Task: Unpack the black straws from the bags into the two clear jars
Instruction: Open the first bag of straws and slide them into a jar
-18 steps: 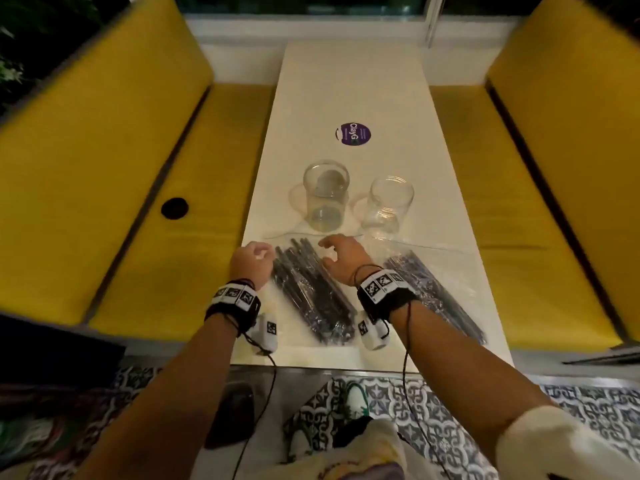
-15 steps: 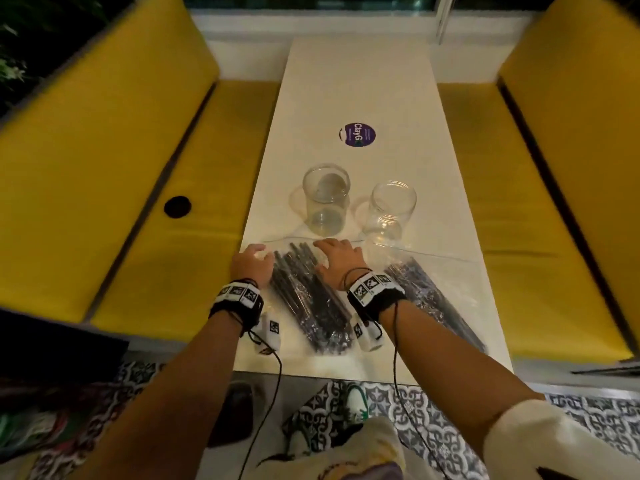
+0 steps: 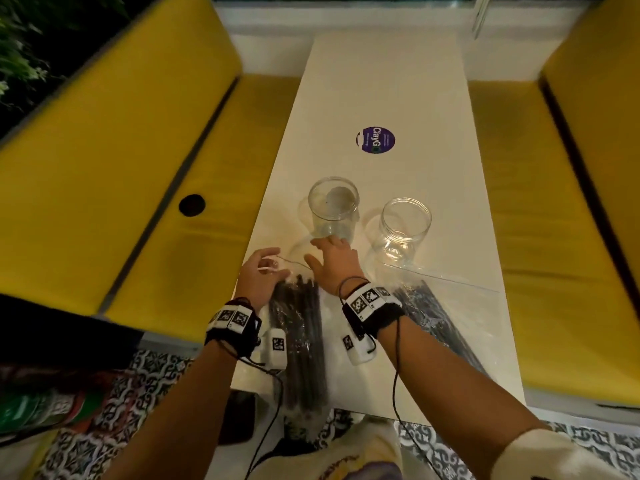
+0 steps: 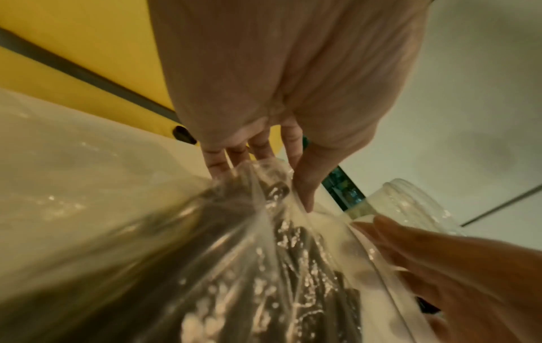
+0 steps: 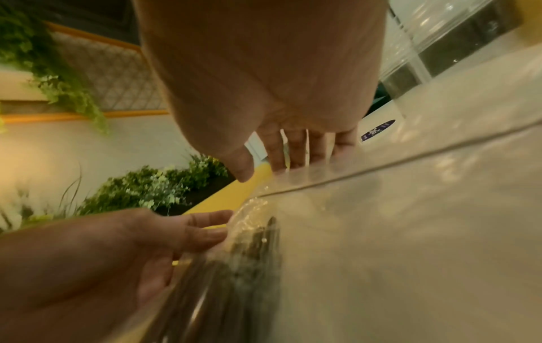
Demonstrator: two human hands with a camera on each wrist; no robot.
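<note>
Both round clear plastic jars (image 3: 333, 211) (image 3: 405, 225) stand empty on the white counter (image 3: 381, 81); the left hand (image 3: 258, 277) pinches the mouth of the near clear bag of black straws (image 3: 299, 341) (unopened, apparently); the right hand (image 3: 334, 263) rests loosely spread beside it; a second bag (image 3: 436, 317) waits.

Each wrist carries a black strap (image 3: 379, 315) bearing square black-and-white coded tags, a white camera pod (image 3: 276, 348) beneath, and a thin black cable (image 3: 394, 382). Cream sleeve (image 3: 550, 455) on the right arm.

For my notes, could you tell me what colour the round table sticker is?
Purple round sticker, clearest in the head view.
</note>
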